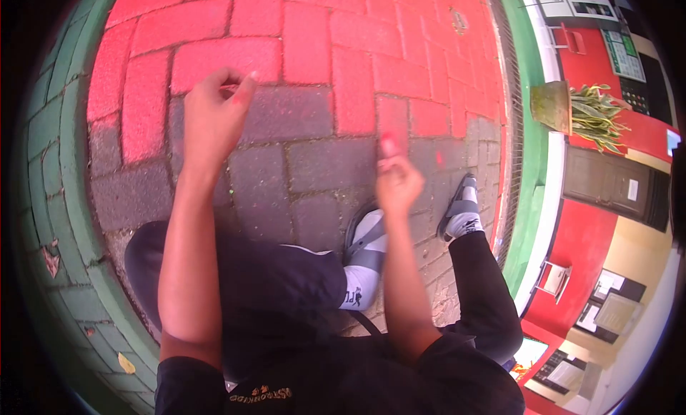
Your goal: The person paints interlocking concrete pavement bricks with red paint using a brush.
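My right hand [399,183] is closed around a short, motion-blurred tool with a bright red end, which looks like a paintbrush [389,145]. Its red end points away from me, over the line where red paving meets grey. My left hand [218,111] hovers at the left over the pavement, fingers curled in towards the thumb; I see nothing between them. A red smear marks that thumb. Below the hands lie brick-shaped pavers: the far ones are coated in wet-looking red paint [307,43], the nearer ones are bare grey pavers [257,172].
My sandalled feet [368,236] rest on the grey pavers. A green-painted kerb [78,193] runs along the left. On the right are a drain grating [511,93], a green strip [532,179], a potted plant [554,107] and a red-and-cream building wall [579,222].
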`<state>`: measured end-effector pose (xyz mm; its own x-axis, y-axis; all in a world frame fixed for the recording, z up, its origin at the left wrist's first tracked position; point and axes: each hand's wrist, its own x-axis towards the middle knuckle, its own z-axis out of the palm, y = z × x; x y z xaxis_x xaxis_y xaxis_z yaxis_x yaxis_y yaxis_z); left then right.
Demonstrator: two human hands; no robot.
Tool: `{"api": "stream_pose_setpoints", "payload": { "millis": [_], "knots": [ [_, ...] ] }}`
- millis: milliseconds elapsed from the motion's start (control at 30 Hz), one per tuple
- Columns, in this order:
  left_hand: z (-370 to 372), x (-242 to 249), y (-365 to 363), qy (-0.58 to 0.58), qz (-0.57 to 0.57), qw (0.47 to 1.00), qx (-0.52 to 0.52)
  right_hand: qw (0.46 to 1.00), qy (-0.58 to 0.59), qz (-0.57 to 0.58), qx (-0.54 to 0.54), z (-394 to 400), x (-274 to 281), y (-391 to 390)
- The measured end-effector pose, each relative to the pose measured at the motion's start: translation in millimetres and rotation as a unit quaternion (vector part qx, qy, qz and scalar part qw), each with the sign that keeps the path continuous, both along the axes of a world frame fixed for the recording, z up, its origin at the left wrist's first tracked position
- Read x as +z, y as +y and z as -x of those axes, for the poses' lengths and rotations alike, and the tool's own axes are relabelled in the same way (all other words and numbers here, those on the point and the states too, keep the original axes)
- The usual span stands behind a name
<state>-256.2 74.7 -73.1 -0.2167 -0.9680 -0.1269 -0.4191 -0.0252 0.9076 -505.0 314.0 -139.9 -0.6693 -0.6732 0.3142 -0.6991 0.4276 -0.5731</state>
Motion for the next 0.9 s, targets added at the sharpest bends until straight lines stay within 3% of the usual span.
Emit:
{"api": "stream_pose_setpoints", "payload": {
  "millis": [133, 233, 300, 333, 367, 400, 467, 567, 633, 733, 767, 833, 900],
  "knots": [
    [-2.1, -2.5, -0.4, -0.012, 0.002, 1.0, 0.015, 0.985, -0.117, -0.036, 0.12, -94.4, 23.1, -24.2],
    [-17.7, -16.6, -11.8, -0.009, 0.038, 0.999, 0.024, 0.95, -0.203, 0.077, 0.223, -111.2, 36.1, -54.5],
    [-23.0, -21.8, -15.7, 0.005, 0.065, 0.997, 0.036, 0.88, -0.438, 0.137, 0.12, -108.5, 46.8, -69.3],
    [-24.3, -21.2, -16.4, 0.001, 0.05, 0.998, 0.038, 0.804, -0.563, 0.169, 0.082, -100.7, 47.2, -71.4],
    [-25.9, -20.7, -16.9, -0.003, 0.034, 0.999, 0.038, 0.811, -0.571, 0.111, 0.062, -87.3, 48.6, -66.3],
    [-24.8, -20.4, -16.0, -0.006, 0.037, 0.998, 0.042, 0.864, -0.495, 0.065, 0.063, -64.1, 22.2, -51.3],
    [-17.3, -18.8, -10.8, -0.014, 0.018, 0.999, 0.024, 0.757, -0.641, 0.114, -0.061, -30.0, 18.7, -30.1],
    [-11.8, -11.9, -4.9, -0.037, 0.024, 0.999, 0.002, 0.772, -0.602, 0.14, -0.146, 37.6, 19.9, 15.6],
    [-9.8, -16.2, -3.3, -0.046, 0.024, 0.999, -0.003, 0.824, -0.484, 0.201, -0.213, 70.3, 27.7, 24.1],
    [-1.5, -23.3, -2.3, -0.031, 0.023, 0.999, -0.018, 0.911, -0.295, 0.212, -0.196, 103.5, 33.9, -1.3],
    [-2.1, -26.4, -3.3, -0.009, 0.016, 1.0, -0.022, 0.908, -0.303, 0.216, -0.194, 109.8, 30.7, -16.5],
    [-2.1, -25.9, -5.5, -0.036, 0.02, 0.999, -0.01, 0.93, -0.198, 0.289, -0.115, 108.2, 28.6, -53.2],
    [-7.5, -34.4, -9.4, -0.065, 0.018, 0.998, 0.003, 0.95, -0.187, 0.237, -0.082, 86.8, 32.8, -91.1]
  ]
}}
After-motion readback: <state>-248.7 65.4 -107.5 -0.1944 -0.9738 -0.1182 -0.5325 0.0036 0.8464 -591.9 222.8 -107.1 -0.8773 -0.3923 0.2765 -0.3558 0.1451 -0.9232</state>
